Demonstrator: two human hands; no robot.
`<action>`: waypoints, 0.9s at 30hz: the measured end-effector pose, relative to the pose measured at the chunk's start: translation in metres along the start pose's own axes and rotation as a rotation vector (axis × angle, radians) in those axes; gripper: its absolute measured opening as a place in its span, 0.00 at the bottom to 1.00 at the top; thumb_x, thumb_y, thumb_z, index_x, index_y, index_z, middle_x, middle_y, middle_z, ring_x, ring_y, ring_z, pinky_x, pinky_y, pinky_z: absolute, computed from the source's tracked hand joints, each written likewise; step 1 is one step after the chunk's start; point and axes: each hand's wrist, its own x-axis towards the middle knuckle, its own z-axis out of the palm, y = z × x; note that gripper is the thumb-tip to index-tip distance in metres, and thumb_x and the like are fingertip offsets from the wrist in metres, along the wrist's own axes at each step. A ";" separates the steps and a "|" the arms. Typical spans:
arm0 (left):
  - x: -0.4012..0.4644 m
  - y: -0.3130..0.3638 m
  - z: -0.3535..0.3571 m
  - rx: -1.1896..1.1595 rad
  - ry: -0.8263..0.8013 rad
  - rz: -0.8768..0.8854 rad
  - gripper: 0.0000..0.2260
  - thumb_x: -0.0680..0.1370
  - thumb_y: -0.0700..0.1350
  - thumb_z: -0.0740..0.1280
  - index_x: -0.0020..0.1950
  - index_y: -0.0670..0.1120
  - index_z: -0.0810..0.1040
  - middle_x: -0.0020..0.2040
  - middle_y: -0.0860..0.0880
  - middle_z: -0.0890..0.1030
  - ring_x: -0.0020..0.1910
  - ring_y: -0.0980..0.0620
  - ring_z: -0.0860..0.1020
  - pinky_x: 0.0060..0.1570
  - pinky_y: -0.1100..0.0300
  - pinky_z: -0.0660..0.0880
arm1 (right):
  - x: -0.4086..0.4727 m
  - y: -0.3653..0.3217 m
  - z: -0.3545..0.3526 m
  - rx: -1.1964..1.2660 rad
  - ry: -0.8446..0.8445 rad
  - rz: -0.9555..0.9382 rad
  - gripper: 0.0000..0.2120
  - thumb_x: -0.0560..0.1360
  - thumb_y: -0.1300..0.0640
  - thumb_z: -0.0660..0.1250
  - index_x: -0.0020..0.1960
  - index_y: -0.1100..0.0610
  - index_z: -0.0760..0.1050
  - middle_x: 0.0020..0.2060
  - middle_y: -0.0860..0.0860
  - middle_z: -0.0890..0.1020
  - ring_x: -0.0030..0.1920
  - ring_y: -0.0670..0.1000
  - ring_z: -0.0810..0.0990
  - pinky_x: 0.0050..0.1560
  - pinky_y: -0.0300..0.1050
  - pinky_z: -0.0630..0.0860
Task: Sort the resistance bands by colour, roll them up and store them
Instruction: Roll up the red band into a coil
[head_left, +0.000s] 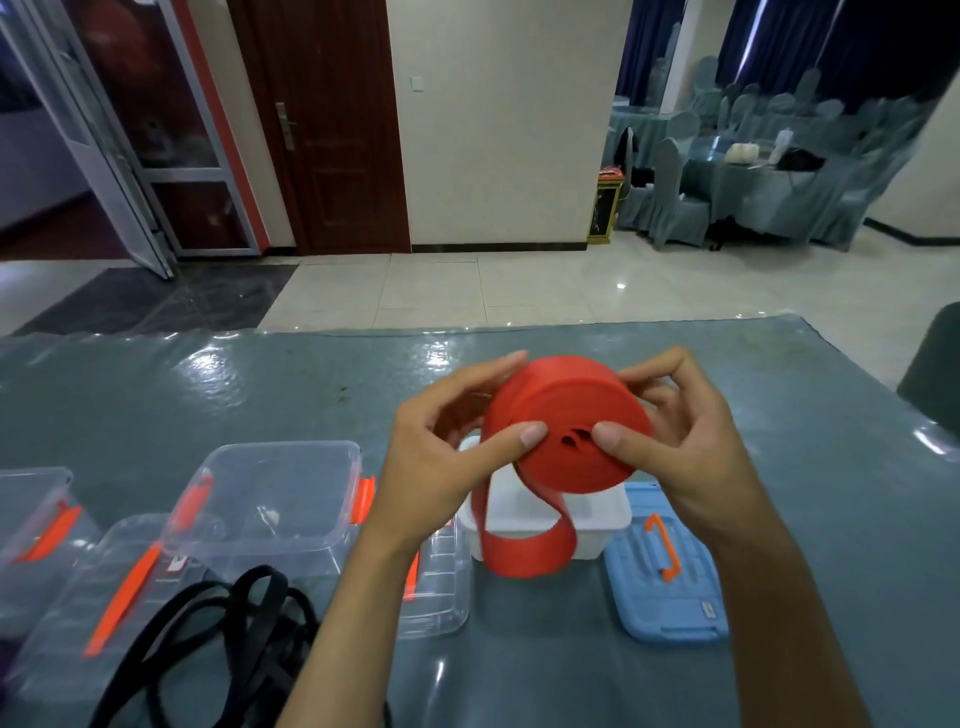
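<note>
A red resistance band, mostly wound into a thick roll, is held above the table between both hands. My left hand grips its left side, thumb on the roll's face. My right hand holds the right side, thumb pressing near the centre. A loose red tail loops down in front of a white box. Black bands lie tangled at the lower left.
A clear plastic box with orange latches stands left of the white box, with clear lids and another clear box further left. A blue lid with an orange handle lies at the right. The table has a shiny grey-green cover.
</note>
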 end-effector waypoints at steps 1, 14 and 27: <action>0.000 0.000 0.001 -0.002 0.043 0.002 0.22 0.70 0.45 0.82 0.63 0.54 0.84 0.55 0.47 0.87 0.54 0.49 0.86 0.56 0.60 0.81 | 0.000 0.001 -0.002 -0.016 -0.039 0.041 0.24 0.64 0.51 0.86 0.53 0.47 0.77 0.50 0.53 0.86 0.48 0.53 0.88 0.46 0.44 0.84; 0.001 -0.002 -0.013 0.077 -0.049 -0.017 0.20 0.71 0.42 0.82 0.61 0.55 0.85 0.57 0.49 0.87 0.59 0.48 0.85 0.57 0.59 0.81 | -0.004 0.013 -0.001 -0.128 -0.081 0.105 0.24 0.64 0.54 0.84 0.51 0.45 0.72 0.47 0.55 0.86 0.44 0.54 0.87 0.42 0.49 0.84; 0.002 -0.006 -0.013 0.035 -0.009 -0.020 0.18 0.69 0.45 0.83 0.57 0.53 0.85 0.55 0.47 0.87 0.56 0.47 0.86 0.55 0.59 0.81 | -0.001 0.015 0.000 -0.152 -0.094 0.118 0.21 0.62 0.51 0.85 0.52 0.49 0.82 0.48 0.52 0.88 0.51 0.51 0.87 0.50 0.43 0.83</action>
